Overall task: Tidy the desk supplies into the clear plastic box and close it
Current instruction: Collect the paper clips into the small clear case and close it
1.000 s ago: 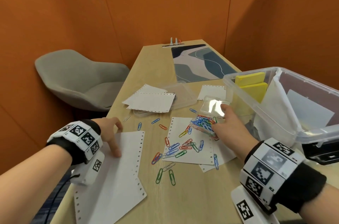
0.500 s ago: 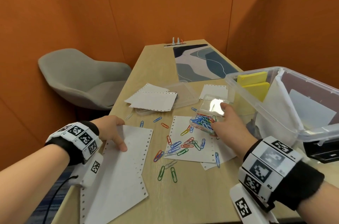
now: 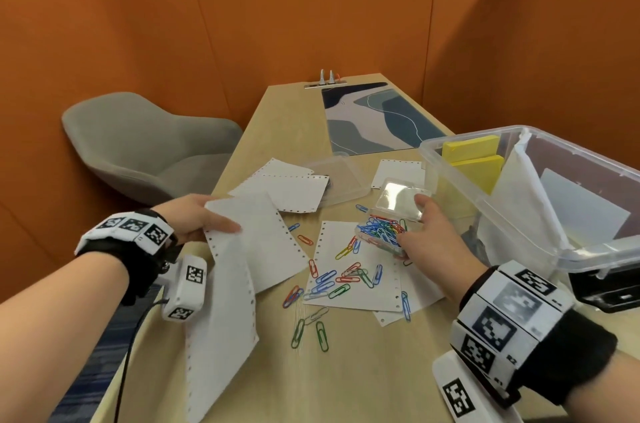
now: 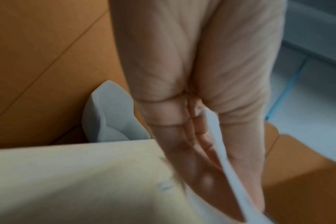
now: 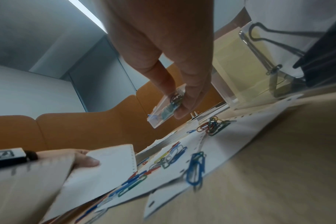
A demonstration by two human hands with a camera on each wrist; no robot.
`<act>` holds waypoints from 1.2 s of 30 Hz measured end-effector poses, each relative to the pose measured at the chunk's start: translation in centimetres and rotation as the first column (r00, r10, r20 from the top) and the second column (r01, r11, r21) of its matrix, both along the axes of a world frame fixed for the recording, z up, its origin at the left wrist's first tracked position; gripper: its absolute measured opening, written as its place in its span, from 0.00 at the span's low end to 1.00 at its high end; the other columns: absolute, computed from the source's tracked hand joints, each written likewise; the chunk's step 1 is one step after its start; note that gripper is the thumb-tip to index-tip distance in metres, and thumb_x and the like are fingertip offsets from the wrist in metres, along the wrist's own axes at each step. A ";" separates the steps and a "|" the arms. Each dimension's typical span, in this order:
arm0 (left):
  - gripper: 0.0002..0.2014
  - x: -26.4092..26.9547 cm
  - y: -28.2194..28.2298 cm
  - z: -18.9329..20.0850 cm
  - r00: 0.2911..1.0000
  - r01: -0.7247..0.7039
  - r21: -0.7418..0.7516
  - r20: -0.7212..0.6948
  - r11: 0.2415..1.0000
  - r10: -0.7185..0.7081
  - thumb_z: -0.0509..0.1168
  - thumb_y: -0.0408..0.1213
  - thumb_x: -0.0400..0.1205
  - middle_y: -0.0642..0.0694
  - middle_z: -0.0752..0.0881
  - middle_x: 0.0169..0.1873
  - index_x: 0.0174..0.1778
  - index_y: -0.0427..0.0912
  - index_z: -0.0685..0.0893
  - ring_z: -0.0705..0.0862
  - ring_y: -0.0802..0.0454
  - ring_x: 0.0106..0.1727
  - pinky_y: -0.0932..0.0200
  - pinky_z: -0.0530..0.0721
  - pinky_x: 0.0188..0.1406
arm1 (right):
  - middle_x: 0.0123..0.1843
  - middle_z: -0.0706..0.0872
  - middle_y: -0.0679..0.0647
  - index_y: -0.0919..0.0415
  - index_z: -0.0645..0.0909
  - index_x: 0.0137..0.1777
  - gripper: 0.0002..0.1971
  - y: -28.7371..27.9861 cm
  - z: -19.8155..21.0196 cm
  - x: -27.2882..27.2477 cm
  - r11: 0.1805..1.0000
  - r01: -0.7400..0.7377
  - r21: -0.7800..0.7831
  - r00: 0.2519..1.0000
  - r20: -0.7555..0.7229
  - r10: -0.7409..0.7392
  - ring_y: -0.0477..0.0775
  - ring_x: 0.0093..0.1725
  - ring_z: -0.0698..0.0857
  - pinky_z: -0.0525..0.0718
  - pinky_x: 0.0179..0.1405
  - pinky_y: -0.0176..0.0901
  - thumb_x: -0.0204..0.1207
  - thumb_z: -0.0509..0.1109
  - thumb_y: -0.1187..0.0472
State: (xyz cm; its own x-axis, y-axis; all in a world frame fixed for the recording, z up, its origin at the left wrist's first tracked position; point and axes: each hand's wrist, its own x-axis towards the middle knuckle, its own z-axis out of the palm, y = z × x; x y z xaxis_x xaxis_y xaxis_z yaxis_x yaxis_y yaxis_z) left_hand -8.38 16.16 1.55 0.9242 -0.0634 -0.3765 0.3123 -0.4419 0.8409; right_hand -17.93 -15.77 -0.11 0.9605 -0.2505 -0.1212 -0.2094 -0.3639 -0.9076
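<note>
Orange walls close round a wooden table [image 3: 363, 377] strewn with loose paper clips [image 3: 337, 279] and perforated sheets. Left hand [image 3: 188, 216] pinches a long sheet [image 3: 242, 249] at its edge, lifting it. Right hand [image 3: 427, 239] grips a small clip case [image 3: 384, 232], lid open, just beside the clear plastic box [image 3: 519, 215] at right. Tilting that full case could likely spill clips; the limp sheet may sweep others off the table.
</note>
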 end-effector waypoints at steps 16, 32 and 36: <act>0.65 -3.0 -0.4 0.8 0.913 0.406 0.691 -0.284 0.598 -0.292 0.83 0.58 0.36 0.54 0.76 0.64 0.72 0.61 0.60 0.79 0.52 0.63 0.53 0.76 0.67 | 0.78 0.65 0.57 0.54 0.53 0.81 0.36 0.2 -0.3 0.5 1.000 -0.006 -0.022 1.000 0.003 0.006 0.58 0.69 0.75 0.78 0.67 0.54 0.75 0.62 0.71; 0.21 -6.0 -2.1 -1.6 0.950 0.303 0.536 -0.108 0.788 -0.292 0.83 0.39 0.61 0.49 0.92 0.45 0.49 0.44 0.88 0.90 0.48 0.48 0.57 0.88 0.52 | 0.75 0.68 0.59 0.52 0.54 0.81 0.37 0.7 0.2 -0.3 0.999 -0.003 -0.036 1.000 0.009 0.004 0.59 0.67 0.77 0.80 0.66 0.57 0.74 0.63 0.72; 0.32 -5.2 -1.0 -0.1 0.973 0.219 0.284 -0.137 0.933 -0.187 0.86 0.46 0.51 0.38 0.92 0.48 0.50 0.36 0.90 0.90 0.38 0.51 0.43 0.86 0.58 | 0.73 0.71 0.59 0.51 0.54 0.80 0.36 0.7 0.1 -0.4 0.999 -0.002 -0.046 1.000 0.005 0.003 0.59 0.66 0.78 0.80 0.65 0.56 0.75 0.62 0.71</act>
State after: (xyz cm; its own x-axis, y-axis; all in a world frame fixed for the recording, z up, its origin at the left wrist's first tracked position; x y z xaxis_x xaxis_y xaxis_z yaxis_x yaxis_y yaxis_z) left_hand -13.57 15.15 1.44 0.8571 -0.1166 -0.5018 0.2696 -0.7285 0.6298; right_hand -18.30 -15.04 -0.02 0.9617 -0.2533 -0.1047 -0.2038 -0.4054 -0.8911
